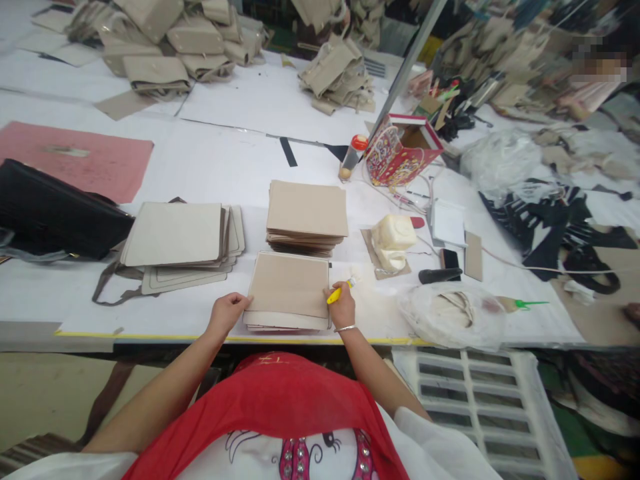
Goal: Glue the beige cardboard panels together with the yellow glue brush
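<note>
In front of me a tan panel [290,287] lies on a small stack of pale panels [285,321] near the table's front edge. My left hand [227,312] pinches the left edge of the tan panel between thumb and fingers. On the other side, my right hand [342,308] grips a yellow-handled brush [340,292], with its pale tip pointing up and right. The fingers of that hand also touch the panel's right edge. Just behind sits a thicker stack of tan panels [307,210].
Pale panels [175,233] are piled at left beside a black bag [55,210]. To the right stand a cut-open plastic jug [393,243], a plastic bag [453,313] and a phone [449,259]. Farther back are a red patterned box [404,157] and a red-capped bottle [353,158].
</note>
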`<state>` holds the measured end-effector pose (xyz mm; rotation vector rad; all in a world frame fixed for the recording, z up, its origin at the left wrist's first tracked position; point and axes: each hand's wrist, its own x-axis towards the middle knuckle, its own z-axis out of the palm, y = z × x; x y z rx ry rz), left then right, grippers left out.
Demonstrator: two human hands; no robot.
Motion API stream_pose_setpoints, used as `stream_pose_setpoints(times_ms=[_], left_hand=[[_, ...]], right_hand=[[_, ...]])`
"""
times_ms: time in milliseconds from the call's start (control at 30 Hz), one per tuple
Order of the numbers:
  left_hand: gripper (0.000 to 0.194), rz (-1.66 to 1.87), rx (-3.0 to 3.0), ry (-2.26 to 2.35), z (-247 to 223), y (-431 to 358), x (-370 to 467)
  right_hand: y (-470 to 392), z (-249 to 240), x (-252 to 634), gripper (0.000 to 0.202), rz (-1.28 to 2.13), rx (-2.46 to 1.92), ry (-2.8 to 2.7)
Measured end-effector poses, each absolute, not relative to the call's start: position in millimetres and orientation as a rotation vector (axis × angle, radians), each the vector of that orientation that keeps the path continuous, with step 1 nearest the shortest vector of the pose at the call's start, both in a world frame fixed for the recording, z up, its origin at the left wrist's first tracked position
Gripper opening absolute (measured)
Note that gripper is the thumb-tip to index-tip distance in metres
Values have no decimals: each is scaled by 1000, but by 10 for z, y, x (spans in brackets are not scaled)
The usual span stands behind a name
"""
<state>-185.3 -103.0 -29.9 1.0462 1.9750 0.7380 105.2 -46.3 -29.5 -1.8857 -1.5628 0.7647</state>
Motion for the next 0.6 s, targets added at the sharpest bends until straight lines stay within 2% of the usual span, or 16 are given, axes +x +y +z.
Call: stream_pose_setpoints(times_ms=[600], left_hand=[[31,639,1154,1913,-345,-882,-2020]], right_hand=[[-378,-298,1014,31,636,-1996,-1714]])
